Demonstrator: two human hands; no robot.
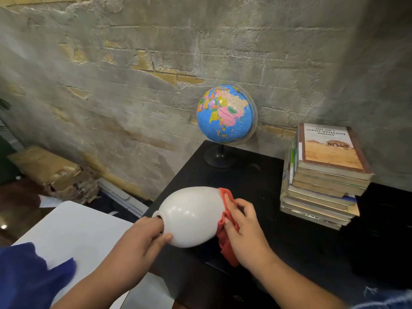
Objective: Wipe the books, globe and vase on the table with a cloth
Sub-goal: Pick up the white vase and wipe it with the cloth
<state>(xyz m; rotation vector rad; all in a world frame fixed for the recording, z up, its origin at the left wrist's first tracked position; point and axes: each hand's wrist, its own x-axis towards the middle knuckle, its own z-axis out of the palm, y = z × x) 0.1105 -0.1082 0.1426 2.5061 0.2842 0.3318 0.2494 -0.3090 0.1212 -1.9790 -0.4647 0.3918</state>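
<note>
**Vase held on its side, cloth at its base end**

Head view. A smooth, glossy white vase, egg-shaped with a short narrow neck, is held lying sideways over the near left part of the black table. Its mouth is turned to the left and its rounded base end to the right.

The neck end is gripped by the left hand. The thumb is pressed flat against the lower shoulder of the vase. The other fingers are curled at the mouth and are largely hidden, so it cannot be told how far they are spread.

A red cloth of soft, crumpled weave is bunched against the base end by the right hand. The fingers are bent and kept close together, the cloth is pinched between them and the vase, and a loose fold hangs below the palm.

At the back of the table, close to the wall, a globe stands apart from the vase. It is a shiny blue sphere with pastel countries, framed by a clear plastic arc and carried on a thin black stem with a round foot. At the right, a stack of worn paperback books is piled unevenly, with yellowed page edges and a sand-coloured cover on top.

Behind them a rough wall of grey-washed brick is seen, with yellow patches showing through. To the left, a torn cardboard box lies on the floor. A flat white surface adjoins the table, and a blue sleeve fills the lower left corner.
</note>
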